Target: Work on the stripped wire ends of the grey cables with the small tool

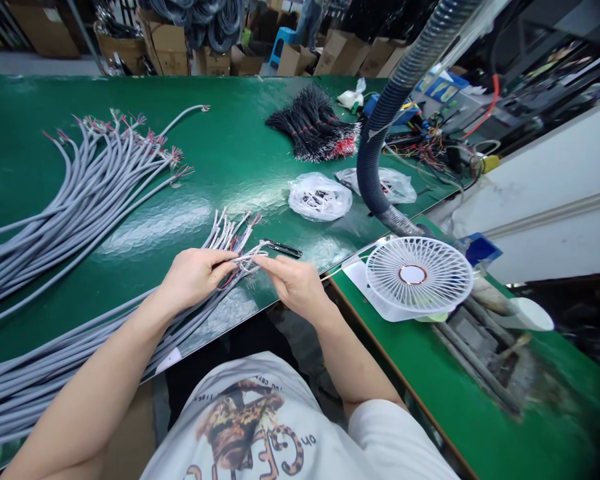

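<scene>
My left hand (195, 277) grips a grey multicore cable (220, 267) near its stripped end, and thin coloured cores fan out from the sheath. My right hand (293, 287) pinches those fine wires (245, 265) between thumb and fingers, close to the left hand. Just beyond the right fingertips, a small black-handled metal tool (283, 249) lies on the green mat (240, 87). More grey cables with stripped ends lie in one large bundle (80, 193) at the left and another (55, 360) under my left forearm.
A bunch of black wires (313, 127) and clear plastic bags (320, 197) lie on the mat beyond my hands. A ribbed grey hose (380, 120) arches down at the right. A white desk fan (419, 275) sits on a lower green bench, with cardboard boxes (343, 53) behind.
</scene>
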Motion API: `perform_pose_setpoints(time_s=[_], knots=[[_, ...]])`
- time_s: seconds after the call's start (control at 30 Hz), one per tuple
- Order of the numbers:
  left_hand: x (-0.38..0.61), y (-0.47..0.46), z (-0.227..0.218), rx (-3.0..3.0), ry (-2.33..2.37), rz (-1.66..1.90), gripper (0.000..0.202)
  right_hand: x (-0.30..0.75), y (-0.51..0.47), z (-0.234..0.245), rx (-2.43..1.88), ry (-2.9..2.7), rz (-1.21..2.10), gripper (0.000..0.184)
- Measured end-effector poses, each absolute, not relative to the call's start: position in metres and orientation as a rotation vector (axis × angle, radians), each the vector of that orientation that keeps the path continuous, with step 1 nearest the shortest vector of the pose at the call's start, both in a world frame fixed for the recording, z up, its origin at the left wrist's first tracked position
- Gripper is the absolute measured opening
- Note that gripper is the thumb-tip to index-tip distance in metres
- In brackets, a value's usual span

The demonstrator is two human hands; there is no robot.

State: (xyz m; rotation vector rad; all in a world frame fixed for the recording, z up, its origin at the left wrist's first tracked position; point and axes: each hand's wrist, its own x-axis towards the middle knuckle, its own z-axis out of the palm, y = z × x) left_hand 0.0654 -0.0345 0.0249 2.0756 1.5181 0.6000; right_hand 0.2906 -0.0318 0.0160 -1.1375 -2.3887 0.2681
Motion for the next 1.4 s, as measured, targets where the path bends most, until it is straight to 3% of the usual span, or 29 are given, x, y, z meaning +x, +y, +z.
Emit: perform_pose_setpoints(time_s=[0.3, 0.63, 0.93, 1.2, 1.4], knots=[[0.067, -0.036, 0.025, 2.072, 1.532, 0.594, 0.029, 0.287, -0.029, 0.014, -1.103, -2.367, 0.287, 0.035], [0.066, -0.034, 0.026, 1.907, 1.506, 0.626, 0.036, 0.278, -0.016, -0.005, -0.947, -2.164, 0.751, 0.032], [0.067, -0.032, 0.026, 1.725, 1.406, 0.693, 0.018, 0.255, -0.018, -0.021, -0.982, -1.691, 1.122, 0.024], [0.069, -0.03, 0.021, 1.744, 1.414, 0.675, 0.015, 0.254, -0.033, -0.013, -0.945, -1.61, 1.061, 0.024], [0.07, -0.03, 0.015, 1.864, 1.473, 0.851, 0.01, 0.26, -0.026, -0.006, -0.958, -1.528, 1.197, 0.02]])
